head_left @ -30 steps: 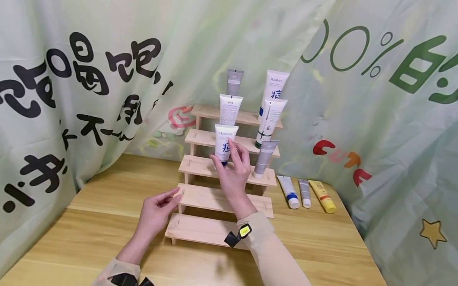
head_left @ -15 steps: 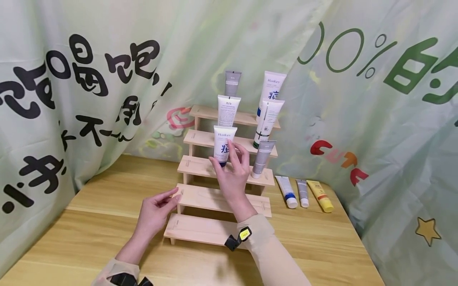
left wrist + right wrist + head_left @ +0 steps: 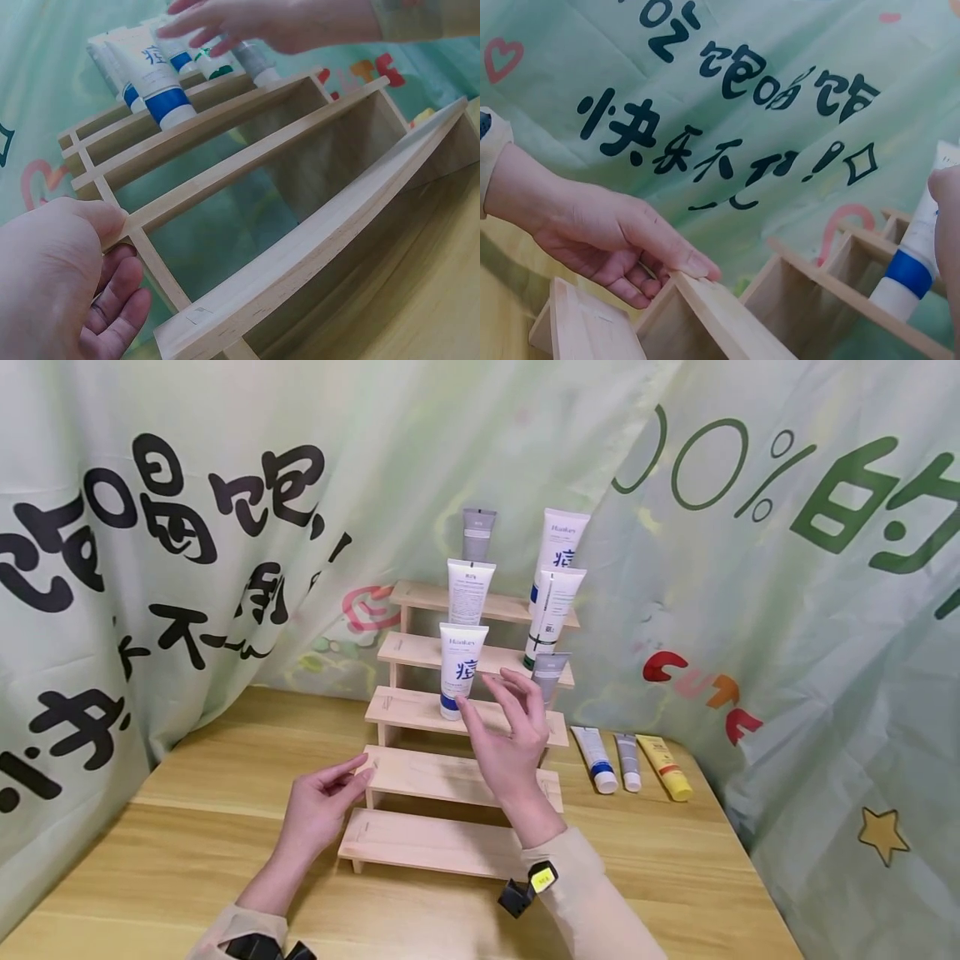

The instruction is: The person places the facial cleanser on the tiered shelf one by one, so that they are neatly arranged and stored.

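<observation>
A white squeeze tube with a blue band (image 3: 461, 667) stands upright on its cap, on the left of the middle step of a tiered wooden display rack (image 3: 420, 843). My right hand (image 3: 513, 739) is just right of this tube, fingers spread and holding nothing. In the head view it partly hides a grey tube (image 3: 551, 670) on the same step. My left hand (image 3: 318, 806) pinches the left end of the second step from the bottom. The left wrist view shows its thumb (image 3: 105, 221) on the step's end, fingers curled beneath.
Behind, on the upper steps, stand a white tube (image 3: 471, 593), a small grey tube (image 3: 478, 535) and two tall white tubes, one with a green cap (image 3: 553, 614). A white-and-blue tube (image 3: 595, 760), a grey tube (image 3: 628, 762) and a yellow tube (image 3: 665, 768) lie right of the rack.
My right hand has let go of the white tube with the blue band and drawn back to the right, its fingers spreading. The tube stays standing on the step. My left hand keeps its grip.
</observation>
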`<state>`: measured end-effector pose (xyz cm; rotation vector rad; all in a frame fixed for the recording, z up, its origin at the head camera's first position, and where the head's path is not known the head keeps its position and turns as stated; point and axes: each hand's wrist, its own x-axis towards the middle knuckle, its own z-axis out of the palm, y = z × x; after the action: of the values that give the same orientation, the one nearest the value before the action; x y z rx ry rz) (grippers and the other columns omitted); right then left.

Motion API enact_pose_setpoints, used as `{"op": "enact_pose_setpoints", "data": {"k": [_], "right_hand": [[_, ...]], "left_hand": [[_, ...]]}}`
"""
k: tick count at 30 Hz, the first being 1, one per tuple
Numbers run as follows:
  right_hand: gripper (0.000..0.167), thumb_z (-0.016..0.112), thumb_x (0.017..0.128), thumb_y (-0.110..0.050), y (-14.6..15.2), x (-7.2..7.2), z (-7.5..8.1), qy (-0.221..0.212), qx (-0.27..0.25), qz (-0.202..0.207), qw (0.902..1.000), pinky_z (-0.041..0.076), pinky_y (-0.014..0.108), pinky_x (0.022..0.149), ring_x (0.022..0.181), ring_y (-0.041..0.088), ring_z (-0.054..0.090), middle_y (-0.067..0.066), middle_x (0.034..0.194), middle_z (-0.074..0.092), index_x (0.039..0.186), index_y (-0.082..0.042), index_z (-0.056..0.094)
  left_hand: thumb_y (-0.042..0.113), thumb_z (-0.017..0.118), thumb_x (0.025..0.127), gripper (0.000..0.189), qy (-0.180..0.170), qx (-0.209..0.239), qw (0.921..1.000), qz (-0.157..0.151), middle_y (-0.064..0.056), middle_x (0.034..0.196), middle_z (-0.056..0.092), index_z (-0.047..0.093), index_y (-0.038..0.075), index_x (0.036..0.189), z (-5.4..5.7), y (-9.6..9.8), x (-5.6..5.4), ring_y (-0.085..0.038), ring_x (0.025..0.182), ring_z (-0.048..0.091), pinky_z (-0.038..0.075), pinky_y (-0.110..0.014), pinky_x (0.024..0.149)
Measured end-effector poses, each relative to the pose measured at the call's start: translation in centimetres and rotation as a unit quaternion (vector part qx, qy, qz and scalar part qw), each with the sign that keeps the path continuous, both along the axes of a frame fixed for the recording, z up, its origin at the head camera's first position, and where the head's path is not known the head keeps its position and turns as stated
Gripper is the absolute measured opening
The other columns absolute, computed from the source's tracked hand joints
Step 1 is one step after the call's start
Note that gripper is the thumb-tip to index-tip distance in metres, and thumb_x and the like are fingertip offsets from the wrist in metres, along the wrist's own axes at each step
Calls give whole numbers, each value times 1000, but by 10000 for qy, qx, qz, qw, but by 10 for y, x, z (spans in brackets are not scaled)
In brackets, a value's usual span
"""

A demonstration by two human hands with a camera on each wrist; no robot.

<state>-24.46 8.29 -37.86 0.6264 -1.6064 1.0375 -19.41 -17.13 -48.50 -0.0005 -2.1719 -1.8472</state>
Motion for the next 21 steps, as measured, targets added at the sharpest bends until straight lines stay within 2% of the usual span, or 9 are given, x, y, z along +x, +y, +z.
{"op": "enact_pose_setpoints", "data": {"k": [4, 10, 18, 21], "right_hand": [[42, 94, 81, -8, 13, 9, 6, 110, 43, -78, 9999, 52, 37, 99, 116, 34, 64, 20, 123, 66, 119, -1, 77], [45, 91, 82, -8, 33, 21, 11, 19, 114, -163, 9998, 53, 31, 93, 115, 33, 65, 20, 125, 67, 122, 2, 72], [48, 91, 79, -5, 72, 28, 5, -50, 144, -237, 9996, 53, 32, 90, 108, 37, 65, 25, 123, 67, 121, 7, 71], [47, 90, 76, 3, 85, 32, 6, -74, 132, -274, 9995, 53, 30, 89, 103, 42, 64, 31, 118, 66, 118, 11, 70]], "left_hand": [[20, 84, 95, 34, 21, 34, 10000, -4, -8, 89, 74, 78, 5, 125, -1, 0, -1, -16, 74, 67, 59, -24, 66], [19, 84, 95, 33, 70, 23, 10000, 9, -10, 88, 74, 78, 5, 124, -2, 0, -1, -11, 72, 66, 58, -24, 65], [17, 84, 95, 32, 53, 133, 9999, 14, -8, 86, 74, 78, 5, 124, -2, 1, -2, -12, 72, 68, 60, -25, 67], [14, 84, 94, 32, 70, 199, 9998, 23, -8, 86, 74, 78, 4, 124, -2, 1, -2, -13, 72, 68, 61, -25, 68]]}}
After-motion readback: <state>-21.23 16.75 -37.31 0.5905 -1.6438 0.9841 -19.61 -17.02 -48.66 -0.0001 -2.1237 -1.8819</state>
